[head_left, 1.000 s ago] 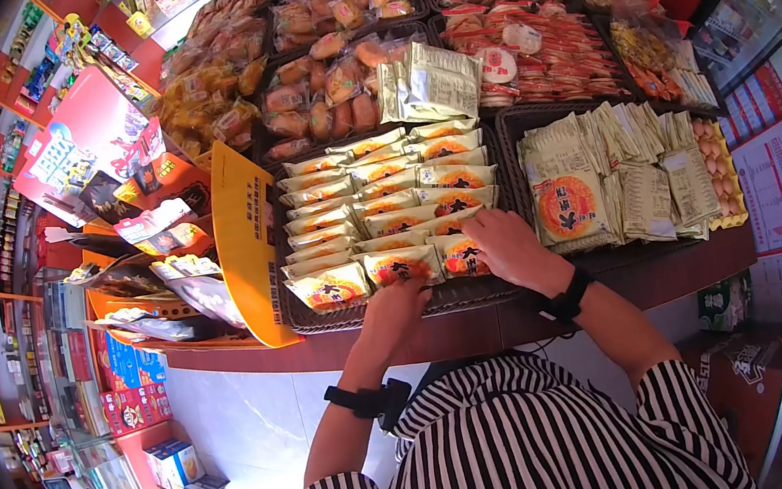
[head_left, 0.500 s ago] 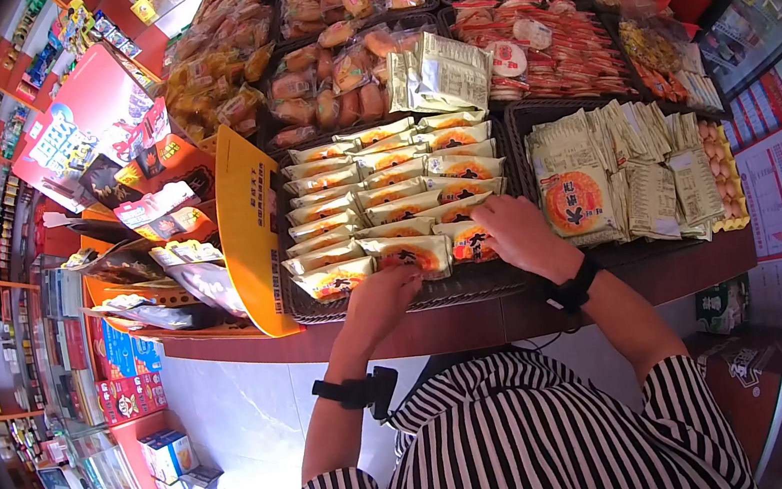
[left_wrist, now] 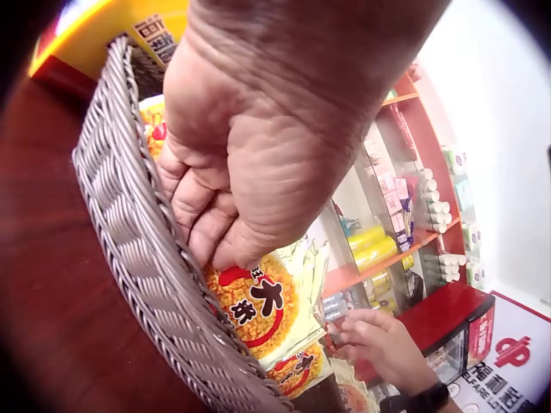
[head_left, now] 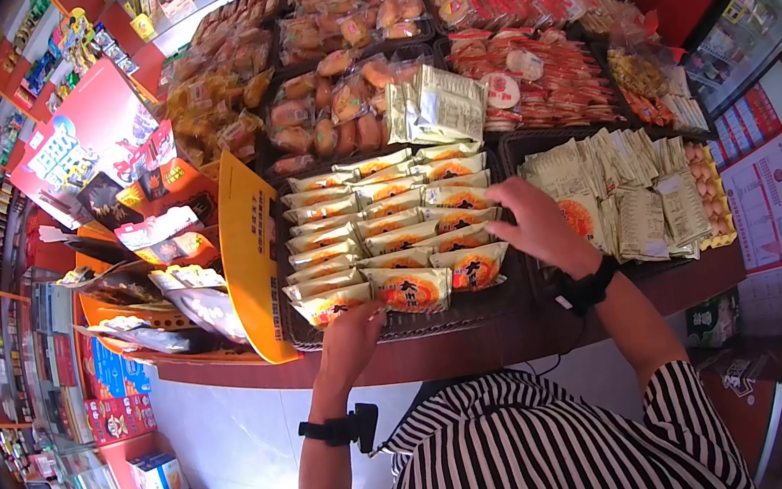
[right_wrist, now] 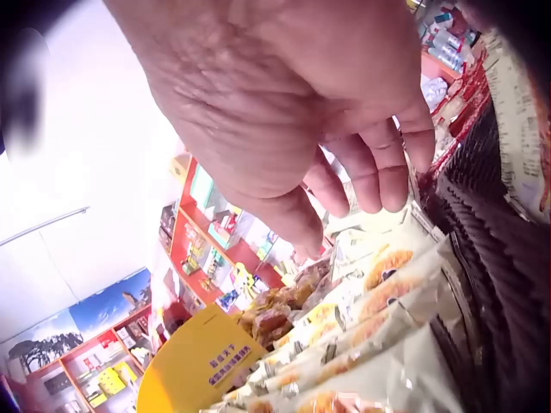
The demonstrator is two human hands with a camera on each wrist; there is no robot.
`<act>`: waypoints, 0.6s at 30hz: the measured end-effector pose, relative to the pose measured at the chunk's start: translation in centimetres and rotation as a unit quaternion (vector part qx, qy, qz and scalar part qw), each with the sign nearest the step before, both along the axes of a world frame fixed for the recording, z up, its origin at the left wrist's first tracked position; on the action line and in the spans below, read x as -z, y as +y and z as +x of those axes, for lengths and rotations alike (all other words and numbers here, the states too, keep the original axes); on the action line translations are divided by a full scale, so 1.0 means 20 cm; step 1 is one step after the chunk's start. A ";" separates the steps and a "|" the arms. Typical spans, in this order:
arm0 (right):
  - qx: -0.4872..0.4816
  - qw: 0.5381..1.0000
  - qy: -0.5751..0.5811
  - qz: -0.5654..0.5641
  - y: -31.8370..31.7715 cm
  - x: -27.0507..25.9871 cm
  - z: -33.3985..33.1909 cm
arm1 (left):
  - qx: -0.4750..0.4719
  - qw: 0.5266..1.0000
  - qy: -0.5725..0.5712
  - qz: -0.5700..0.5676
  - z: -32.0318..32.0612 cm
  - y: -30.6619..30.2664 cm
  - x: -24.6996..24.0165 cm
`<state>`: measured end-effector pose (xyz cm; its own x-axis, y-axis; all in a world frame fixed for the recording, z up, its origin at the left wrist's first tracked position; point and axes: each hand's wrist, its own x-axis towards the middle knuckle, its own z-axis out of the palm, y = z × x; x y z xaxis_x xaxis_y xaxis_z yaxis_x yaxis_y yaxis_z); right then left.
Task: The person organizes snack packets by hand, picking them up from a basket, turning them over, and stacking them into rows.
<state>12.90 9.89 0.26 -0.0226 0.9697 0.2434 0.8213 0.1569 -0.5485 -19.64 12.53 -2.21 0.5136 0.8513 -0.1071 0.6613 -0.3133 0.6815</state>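
Note:
Cream packets with orange print stand in three columns in a dark wicker basket [head_left: 413, 326]. At its front edge the left hand [head_left: 350, 344] pinches the lower left corner of the middle front packet [head_left: 411, 288]. The left wrist view shows that hand [left_wrist: 258, 163] with curled fingers inside the basket rim [left_wrist: 146, 232], at a packet [left_wrist: 258, 305]. Over the right column's edge, the right hand [head_left: 546, 229] is held with parted, relaxed fingers, nothing in them; in the right wrist view this hand [right_wrist: 293, 112] hovers above the packet row [right_wrist: 379, 301].
A basket of flatter cream packets [head_left: 648, 206] sits at the right, beside eggs [head_left: 709, 187]. An orange display box [head_left: 258, 264] borders the left side. Loose cream packets [head_left: 436, 106] lie on the pastries behind. The brown counter edge [head_left: 428, 355] runs along the front.
My right hand has lifted off the right front packets and moved up and right. My left hand has shifted left along the front row. The middle front packet now stands more upright.

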 end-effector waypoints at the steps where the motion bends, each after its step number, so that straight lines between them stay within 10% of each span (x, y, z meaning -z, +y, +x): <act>1: 0.021 0.999 0.048 0.005 0.03 -0.02 0.02 | 0.006 1.000 0.004 -0.001 -0.01 0.00 0.00; 9: 0.095 0.988 -0.028 0.117 0.44 -0.04 0.12 | -0.003 0.985 -0.144 0.091 0.17 0.06 -0.14; 18: 0.150 0.977 -0.153 0.000 0.68 -0.02 0.00 | -0.075 0.957 -0.280 0.001 0.40 0.20 -0.34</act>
